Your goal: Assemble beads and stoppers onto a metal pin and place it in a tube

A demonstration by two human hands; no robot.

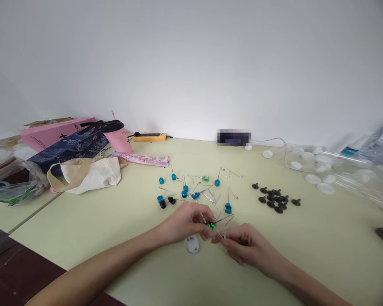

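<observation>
My left hand (190,221) pinches a small green plastic piece (210,225) with thin metal wire sticking out of it. Close on its right, my right hand (247,243) is closed, thumb and finger pinching the lower end of the bent wire (230,220), at a tiny dark part too small to name. Just below my left hand lies a shallow white cap (192,248) with a few tiny dark bits in it. Beyond the hands are blue pieces (228,208) with upright wires, another green piece (205,178), black pieces (171,200) and loose bent wires (214,196).
Black discs with stems (278,199) lie in a group at right, near clear tubes with white caps (325,187). At left are a cloth bag (95,174), a pink cup (119,138), a pink packet (143,159) and boxes (70,148). A yellow power strip (149,137) lies by the wall.
</observation>
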